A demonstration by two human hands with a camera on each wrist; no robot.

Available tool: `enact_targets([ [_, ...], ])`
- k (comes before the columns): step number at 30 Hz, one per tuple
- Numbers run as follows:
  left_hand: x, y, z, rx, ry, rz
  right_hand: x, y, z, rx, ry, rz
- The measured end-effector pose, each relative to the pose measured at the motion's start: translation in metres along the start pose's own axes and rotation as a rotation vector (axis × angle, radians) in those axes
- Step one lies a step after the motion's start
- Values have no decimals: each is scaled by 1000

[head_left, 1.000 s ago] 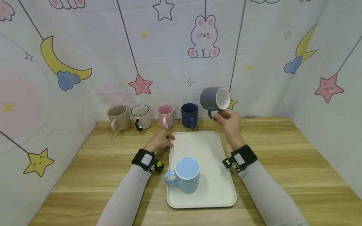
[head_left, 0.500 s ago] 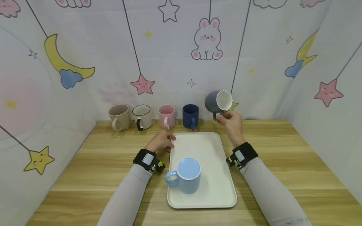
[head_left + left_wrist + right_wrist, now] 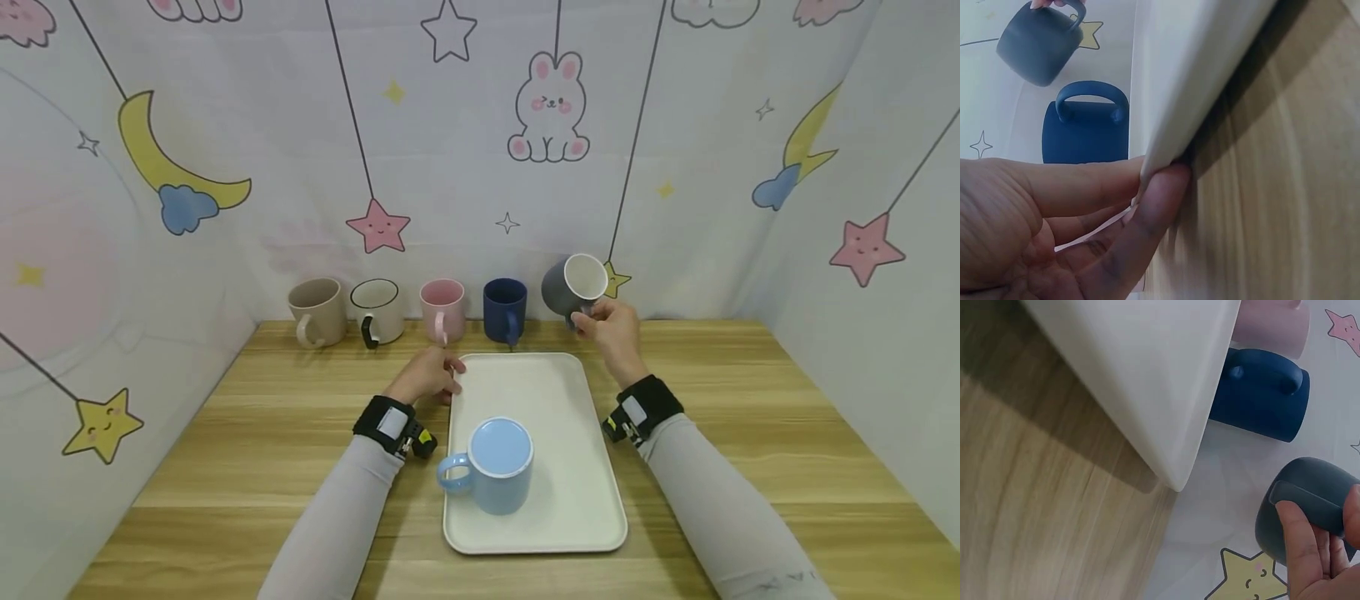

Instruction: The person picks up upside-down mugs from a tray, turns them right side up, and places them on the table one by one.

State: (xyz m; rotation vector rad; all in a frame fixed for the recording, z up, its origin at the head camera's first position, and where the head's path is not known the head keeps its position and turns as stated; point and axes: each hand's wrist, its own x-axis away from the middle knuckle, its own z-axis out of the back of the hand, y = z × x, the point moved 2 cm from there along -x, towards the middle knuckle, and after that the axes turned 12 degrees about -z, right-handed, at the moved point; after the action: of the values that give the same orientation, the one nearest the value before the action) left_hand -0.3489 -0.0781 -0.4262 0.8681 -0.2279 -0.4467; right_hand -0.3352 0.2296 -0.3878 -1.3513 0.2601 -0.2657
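My right hand (image 3: 615, 333) grips the handle of a dark grey mug (image 3: 564, 287), its white inside showing. The mug is held tilted above the back of the table, right of the navy mug (image 3: 501, 310). In the right wrist view, fingers (image 3: 1300, 544) curl through that handle. My left hand (image 3: 423, 375) pinches the left rim of a cream tray (image 3: 555, 492) near its far corner. Close up in the left wrist view, thumb and finger meet at the tray edge (image 3: 1179, 119). A light blue mug (image 3: 501, 475) stands upside down on the tray, handle to the left.
Along the back of the wooden table (image 3: 247, 467) stand a beige mug (image 3: 322, 312), a white mug (image 3: 382, 312) with black rim and handle, and a pink mug (image 3: 442, 308), in line with the navy one. A patterned cloth wall (image 3: 450, 150) rises right behind them.
My right hand has lowered the grey mug toward the table, and its opening has turned more upward. The left hand and the tray have stayed in place.
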Motion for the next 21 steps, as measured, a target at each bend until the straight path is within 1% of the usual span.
enact_targets([
  [4,0,-1,0,-4,0,7,-2,2,0,38,2,-52],
  [9,0,-2,-1,-7,3,6,-5,4,-1,56,9,-111],
  [16,-1,-4,-1,0,7,7,-7,8,-2,151,18,-147],
  [21,0,-3,0,6,5,12,-8,10,-3,190,33,-162],
])
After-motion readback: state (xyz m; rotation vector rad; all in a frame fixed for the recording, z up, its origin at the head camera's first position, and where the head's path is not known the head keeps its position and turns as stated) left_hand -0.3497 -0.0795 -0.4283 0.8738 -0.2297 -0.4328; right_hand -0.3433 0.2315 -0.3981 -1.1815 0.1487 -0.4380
